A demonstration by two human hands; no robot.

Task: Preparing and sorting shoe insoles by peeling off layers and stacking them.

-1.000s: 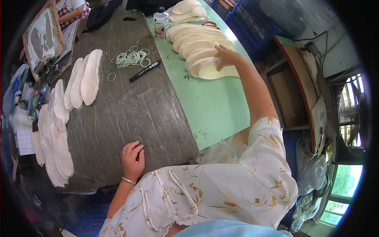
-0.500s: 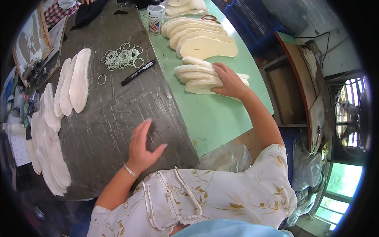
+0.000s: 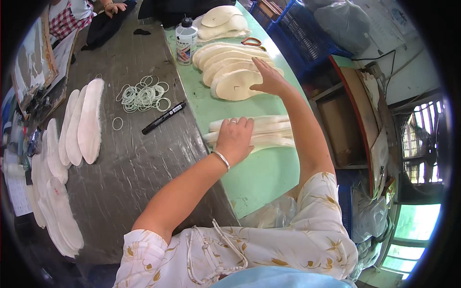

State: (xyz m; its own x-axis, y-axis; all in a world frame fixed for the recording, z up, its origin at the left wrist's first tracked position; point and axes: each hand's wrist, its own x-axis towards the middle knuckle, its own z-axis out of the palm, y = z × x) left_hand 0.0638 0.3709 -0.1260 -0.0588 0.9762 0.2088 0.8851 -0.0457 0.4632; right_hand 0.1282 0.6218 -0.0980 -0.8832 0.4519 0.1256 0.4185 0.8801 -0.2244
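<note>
Left hand [image 3: 235, 139] lies flat, fingers spread, palm down on a small stack of cream insoles [image 3: 269, 133] on the green mat [image 3: 259, 177] near the front edge of the worktop [image 3: 139, 163]; it presses, it does not pinch. Right hand [image 3: 270, 79] reaches further back, fingers together and open, resting on the nearest insole of a fanned row of insoles [image 3: 230, 65]; no grip closed on anything. A ring and a bracelet [image 3: 222, 159] show on the left hand and wrist. The insoles look thin, light and bendy, probably foam or board, so the stack likely slides and fans apart if pushed from one side; best taken by pinching the whole stack across the narrow waist or squaring it between both palms along the long edges. Surface looks matte, not slippery, not fragile, may crease if bent hard. On the grey part of the worktop: a pile of rubber bands [image 3: 143, 95], one loose band beside it, a black marker [image 3: 163, 117], more white insoles [image 3: 81, 126] in overlapping rows at the left. A clear bottle [image 3: 186, 39] stands at the mat's far end, with another insole pile [image 3: 221, 21] behind it. Blue crate [image 3: 297, 36] to the right. Another person's sleeve at the far left corner.
</note>
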